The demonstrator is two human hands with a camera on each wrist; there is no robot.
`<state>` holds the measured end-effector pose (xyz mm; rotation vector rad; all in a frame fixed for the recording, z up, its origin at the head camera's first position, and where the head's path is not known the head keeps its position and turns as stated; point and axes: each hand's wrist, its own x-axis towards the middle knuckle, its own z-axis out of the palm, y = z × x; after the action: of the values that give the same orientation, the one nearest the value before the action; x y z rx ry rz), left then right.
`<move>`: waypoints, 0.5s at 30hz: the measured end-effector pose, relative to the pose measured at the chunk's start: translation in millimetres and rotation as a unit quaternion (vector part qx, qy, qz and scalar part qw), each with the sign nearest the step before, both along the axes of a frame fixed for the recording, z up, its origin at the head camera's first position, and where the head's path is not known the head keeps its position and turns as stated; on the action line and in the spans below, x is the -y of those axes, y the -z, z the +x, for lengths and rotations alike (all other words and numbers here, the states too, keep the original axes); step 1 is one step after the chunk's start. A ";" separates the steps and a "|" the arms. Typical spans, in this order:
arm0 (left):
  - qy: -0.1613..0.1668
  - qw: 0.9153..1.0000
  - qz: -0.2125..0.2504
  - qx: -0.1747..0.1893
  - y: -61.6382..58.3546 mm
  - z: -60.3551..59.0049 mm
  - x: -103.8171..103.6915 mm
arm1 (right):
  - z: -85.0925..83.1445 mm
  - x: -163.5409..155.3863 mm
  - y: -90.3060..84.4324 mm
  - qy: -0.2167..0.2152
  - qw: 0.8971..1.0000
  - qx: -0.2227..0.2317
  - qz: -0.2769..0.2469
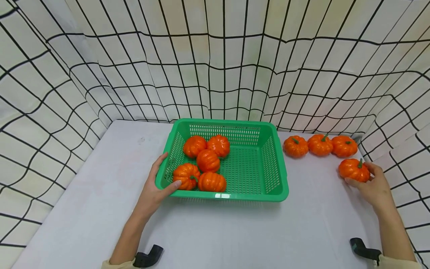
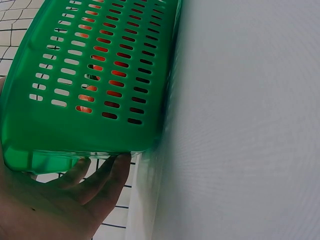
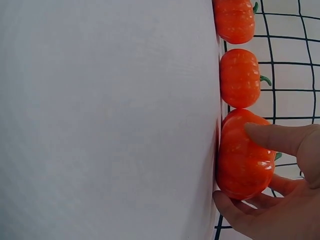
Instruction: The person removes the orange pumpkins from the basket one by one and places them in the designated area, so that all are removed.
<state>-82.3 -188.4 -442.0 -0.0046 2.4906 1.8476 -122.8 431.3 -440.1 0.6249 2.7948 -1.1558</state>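
Spreading beneath both hands is the white table (image 1: pixel 100 194), walled on three sides by a white cloth backdrop (image 1: pixel 215 56) with a black grid. Next in size is the green basket (image 1: pixel 265 190), which stands between the two hands, much closer to the left one. The left hand (image 1: pixel 155 188) grips the basket's near left corner: the thumb lies over the rim and, in the left wrist view, the curled fingers (image 2: pixel 107 172) press against the outside of the perforated wall. Five orange pumpkins (image 1: pixel 208 160) lie inside the basket, bunched in the half nearest the left hand, the closest one just beside the thumb tip. Beyond the right hand, farther from the person, a row of three pumpkins (image 1: pixel 320 145) sits on the table, side by side and close together between the basket and the backdrop. Smallest of all is the single pumpkin (image 1: pixel 353 170) at the right hand (image 1: pixel 373 186), well apart from the basket and resting on the table with its green stem up. That hand is cupped round it from the near side; in the right wrist view the thumb lies on its ribbed top and the fingers curl against its side.
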 end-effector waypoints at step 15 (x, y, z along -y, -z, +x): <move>0.000 1.000 0.006 0.001 -0.3 -0.5 -0.6 | -1.8 -1.3 0.5 -0.008 1.000 -0.011 0.007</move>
<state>-82.8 -187.8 -441.7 -0.0045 2.4788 1.8607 -124.6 432.6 -440.7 0.5939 2.8230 -1.1498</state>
